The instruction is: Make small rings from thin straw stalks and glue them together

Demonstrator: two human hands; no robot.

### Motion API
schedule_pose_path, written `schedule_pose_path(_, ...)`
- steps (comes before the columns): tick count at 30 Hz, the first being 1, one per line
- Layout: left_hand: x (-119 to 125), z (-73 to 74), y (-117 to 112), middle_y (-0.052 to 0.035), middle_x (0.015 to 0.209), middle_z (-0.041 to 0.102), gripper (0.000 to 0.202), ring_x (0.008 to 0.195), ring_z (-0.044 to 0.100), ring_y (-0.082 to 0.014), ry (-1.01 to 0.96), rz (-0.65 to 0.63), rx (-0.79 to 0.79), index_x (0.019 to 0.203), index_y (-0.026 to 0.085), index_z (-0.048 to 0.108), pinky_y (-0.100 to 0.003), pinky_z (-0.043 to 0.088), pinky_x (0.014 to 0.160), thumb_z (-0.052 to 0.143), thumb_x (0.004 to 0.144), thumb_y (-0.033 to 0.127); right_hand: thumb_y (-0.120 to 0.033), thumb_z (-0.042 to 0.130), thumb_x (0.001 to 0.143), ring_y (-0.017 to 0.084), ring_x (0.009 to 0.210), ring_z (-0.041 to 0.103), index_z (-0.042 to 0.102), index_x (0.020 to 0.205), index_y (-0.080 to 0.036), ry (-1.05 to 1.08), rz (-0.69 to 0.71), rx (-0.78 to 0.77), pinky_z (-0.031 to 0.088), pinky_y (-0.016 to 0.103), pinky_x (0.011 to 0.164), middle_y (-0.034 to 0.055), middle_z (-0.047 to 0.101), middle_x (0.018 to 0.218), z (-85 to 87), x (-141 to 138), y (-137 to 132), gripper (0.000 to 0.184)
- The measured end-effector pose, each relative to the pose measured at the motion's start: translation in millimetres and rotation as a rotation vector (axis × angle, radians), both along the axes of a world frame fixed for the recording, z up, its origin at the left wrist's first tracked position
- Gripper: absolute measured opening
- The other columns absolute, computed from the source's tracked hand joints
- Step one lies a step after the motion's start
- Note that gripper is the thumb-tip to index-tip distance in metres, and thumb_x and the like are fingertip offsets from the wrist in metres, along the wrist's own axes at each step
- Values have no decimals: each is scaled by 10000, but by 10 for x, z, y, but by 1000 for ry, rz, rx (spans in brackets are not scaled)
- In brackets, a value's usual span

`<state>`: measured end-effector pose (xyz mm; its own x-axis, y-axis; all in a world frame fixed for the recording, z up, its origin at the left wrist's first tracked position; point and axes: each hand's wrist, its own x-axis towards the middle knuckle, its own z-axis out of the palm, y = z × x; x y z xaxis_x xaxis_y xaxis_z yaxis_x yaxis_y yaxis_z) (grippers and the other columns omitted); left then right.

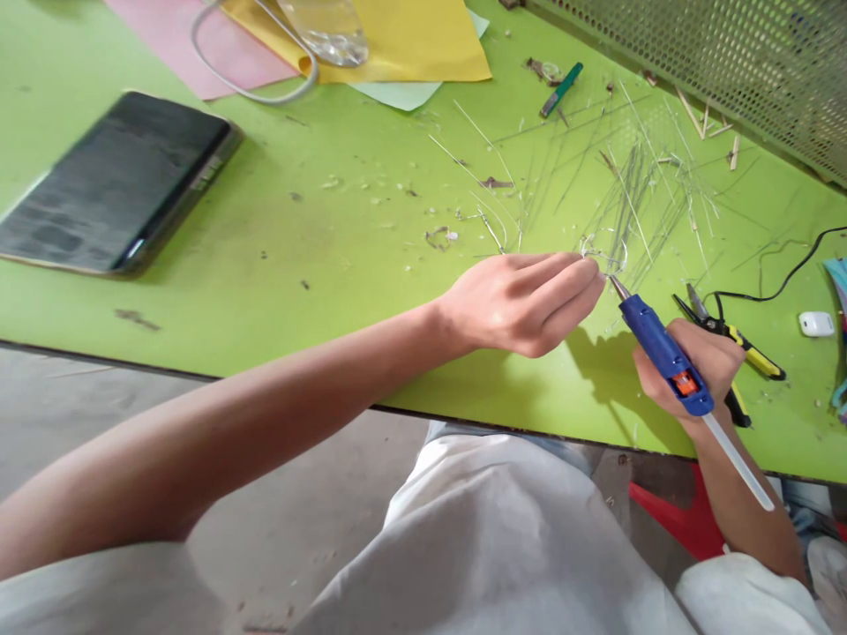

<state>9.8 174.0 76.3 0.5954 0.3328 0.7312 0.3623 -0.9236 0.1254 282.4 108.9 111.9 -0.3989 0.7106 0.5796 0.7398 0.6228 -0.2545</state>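
My right hand (694, 366) is closed around a blue hot glue gun (662, 348), with a white glue stick (738, 460) sticking out of its back end. The gun's metal nozzle points up and left, right by the fingertips of my left hand (529, 300). Those fingers are pinched together on a thin bent wire (612, 251), whose loop shows just beyond them. Whether the nozzle touches the wire I cannot tell. Many thin wires (635, 194) lie scattered on the green table (344, 265) beyond my hands.
Pliers with yellow and black handles (760, 357) lie beside my right hand. A green cutter knife (561, 90) is farther back. At left rests a black phone (119, 185). Coloured paper (423, 40) lies at the back, and a perforated green panel (728, 70) borders the far right.
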Motion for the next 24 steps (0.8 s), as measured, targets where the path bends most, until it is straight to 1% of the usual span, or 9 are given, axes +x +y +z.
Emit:
schedule_pose_path(4,-1,21,10,-165,1173,784,339,1048,824,-289,-31,-57,-51,1248,147,771,-426,721,870,505,1041,108,-143,691,889,115,477,327,312,663,-270,-16,-7,-10,278,304,487,-63,367,550,4,5,-1,459)
schedule_pose_path(7,-4,37,15,-164,1181,786,335,1112,815,-307,-41,-85,-138,1230,158,783,-456,713,931,521,1028,109,-127,688,877,108,479,320,321,661,-265,-11,0,-4,278,292,493,-69,362,555,5,14,8,448)
schedule_pose_path(12,-5,67,23,-173,1194,784,345,1139,807,-325,8,-71,-173,1223,152,789,-483,706,946,513,1021,111,-109,709,853,102,485,316,348,666,-260,-5,16,6,277,291,495,-71,381,566,-1,29,18,434)
schedule_pose_path(18,20,93,21,-160,1161,778,329,1133,800,-317,-5,-87,-306,1179,166,799,-505,690,969,505,1034,147,-103,722,836,99,490,327,371,678,-255,17,28,-17,280,295,497,-77,381,583,-7,37,19,414)
schedule_pose_path(21,22,89,20,-154,1157,782,320,1130,802,-314,-10,-92,-293,1173,174,803,-498,687,978,520,1029,140,-95,723,824,100,493,332,371,671,-255,33,30,-32,277,301,498,-76,381,585,-4,33,16,416)
schedule_pose_path(24,12,69,24,-153,1169,788,321,1119,810,-315,-17,-78,-201,1199,173,796,-489,691,980,533,1022,120,-91,721,820,102,498,337,365,667,-253,62,31,-72,277,299,500,-74,378,591,10,16,15,420)
